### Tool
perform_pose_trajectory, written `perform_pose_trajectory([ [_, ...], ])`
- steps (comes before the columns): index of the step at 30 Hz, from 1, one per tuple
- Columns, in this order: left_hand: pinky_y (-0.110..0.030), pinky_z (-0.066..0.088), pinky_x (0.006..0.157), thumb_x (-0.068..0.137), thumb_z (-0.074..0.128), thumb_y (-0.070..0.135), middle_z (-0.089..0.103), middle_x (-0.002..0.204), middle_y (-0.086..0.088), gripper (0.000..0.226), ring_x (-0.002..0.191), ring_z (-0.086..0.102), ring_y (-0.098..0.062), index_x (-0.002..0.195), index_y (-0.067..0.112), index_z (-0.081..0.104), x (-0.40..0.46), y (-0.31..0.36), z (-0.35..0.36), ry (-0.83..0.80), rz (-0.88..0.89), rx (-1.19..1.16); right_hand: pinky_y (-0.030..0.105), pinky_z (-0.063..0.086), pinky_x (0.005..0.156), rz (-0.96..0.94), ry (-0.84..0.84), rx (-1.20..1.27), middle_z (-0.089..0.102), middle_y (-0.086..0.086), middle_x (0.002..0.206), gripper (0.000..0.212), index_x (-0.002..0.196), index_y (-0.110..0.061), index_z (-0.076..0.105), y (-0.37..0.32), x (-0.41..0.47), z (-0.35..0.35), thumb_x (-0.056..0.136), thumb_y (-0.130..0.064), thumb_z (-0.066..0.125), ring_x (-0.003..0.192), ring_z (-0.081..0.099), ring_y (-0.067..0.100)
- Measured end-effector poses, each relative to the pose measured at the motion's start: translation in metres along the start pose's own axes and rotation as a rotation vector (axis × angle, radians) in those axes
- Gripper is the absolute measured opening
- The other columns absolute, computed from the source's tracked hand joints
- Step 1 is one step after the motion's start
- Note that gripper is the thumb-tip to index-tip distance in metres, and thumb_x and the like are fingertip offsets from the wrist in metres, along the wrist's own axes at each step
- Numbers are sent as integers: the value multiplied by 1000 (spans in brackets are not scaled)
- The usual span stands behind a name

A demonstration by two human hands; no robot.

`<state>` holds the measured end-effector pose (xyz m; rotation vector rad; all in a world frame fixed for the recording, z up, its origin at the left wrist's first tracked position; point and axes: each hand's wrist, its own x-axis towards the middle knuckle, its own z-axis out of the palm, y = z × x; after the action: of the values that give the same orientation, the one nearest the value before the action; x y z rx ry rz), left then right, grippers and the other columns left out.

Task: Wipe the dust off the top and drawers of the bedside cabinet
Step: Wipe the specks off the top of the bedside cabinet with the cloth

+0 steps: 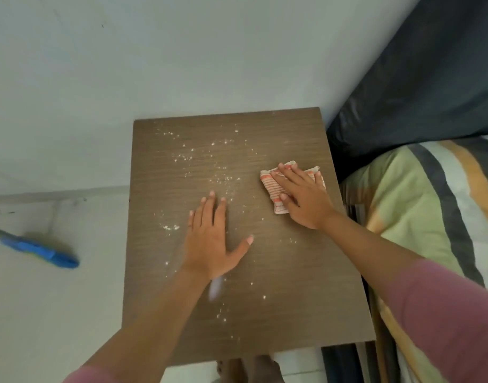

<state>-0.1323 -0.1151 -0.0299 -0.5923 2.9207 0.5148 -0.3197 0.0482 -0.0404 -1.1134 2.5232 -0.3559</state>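
Note:
The brown wood-grain top of the bedside cabinet [292, 286] fills the middle of the view. White dust specks [209, 161] lie scattered over its left and centre. My left hand [212, 239] rests flat on the top near the middle, fingers spread, holding nothing. My right hand [303, 197] presses flat on a folded orange-and-white striped cloth [273, 189] near the top's right edge. The drawers are hidden below the top.
A white wall stands behind the cabinet. A bed with a striped green, orange and grey cover [419, 211] and a dark headboard [430, 87] borders the right side. A blue-handled tool [41, 251] lies on the white floor at the left. My feet [248, 370] show below the front edge.

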Motion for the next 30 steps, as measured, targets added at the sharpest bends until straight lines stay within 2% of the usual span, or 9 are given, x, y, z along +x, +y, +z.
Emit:
perform_pose_trajectory([
  [3,-48,6,114,73,42,77,3,157,-8,101,144,4,-26,147,13,14,-56,3,11,6,12,-63,57,-4,112,17,-45,2,5,-13,158,55,147,-38,14,-7,-19,2,97,-27,36,146,-1,13],
  [7,-46,5,113,73,42,75,4,157,-10,101,144,3,-25,147,11,18,-111,4,36,-59,48,-37,57,-5,112,31,-68,32,3,-13,158,55,147,-37,13,-15,-48,11,98,-26,36,146,-3,13],
  [14,-48,17,114,70,44,76,10,156,-12,104,144,5,-27,145,9,23,-120,5,51,-60,38,29,58,-7,112,52,-41,37,4,-13,158,57,147,-37,14,-23,-83,29,97,-26,38,146,-3,12],
  [18,-49,20,113,68,46,76,12,155,-12,104,143,7,-27,144,8,25,-121,5,51,-24,36,28,62,-7,109,49,40,56,12,-12,157,61,147,-36,13,-29,-102,38,95,-27,43,146,1,14],
  [21,-51,24,112,67,48,76,15,155,-13,104,143,10,-28,143,7,28,-120,5,52,-2,41,25,61,-8,109,75,165,204,30,-9,152,59,143,-35,29,-34,-115,47,90,-25,54,145,12,17],
  [24,-52,26,111,66,47,75,17,154,-14,104,142,13,-29,142,6,30,-119,5,54,28,47,30,63,-2,109,66,289,242,42,-4,146,48,134,-29,48,-32,-131,61,88,-28,59,142,23,19],
  [26,-52,27,110,65,48,75,18,154,-14,104,142,14,-30,141,6,31,-119,4,56,47,50,35,63,4,110,15,295,188,46,-4,143,45,133,-27,50,-30,-143,70,88,-31,56,140,29,19],
  [30,-51,26,111,64,46,77,18,154,-14,105,141,15,-30,141,7,31,-121,6,56,78,60,53,60,27,106,-77,344,82,55,-1,134,42,128,-25,54,-31,-171,78,88,-34,48,127,47,23],
])
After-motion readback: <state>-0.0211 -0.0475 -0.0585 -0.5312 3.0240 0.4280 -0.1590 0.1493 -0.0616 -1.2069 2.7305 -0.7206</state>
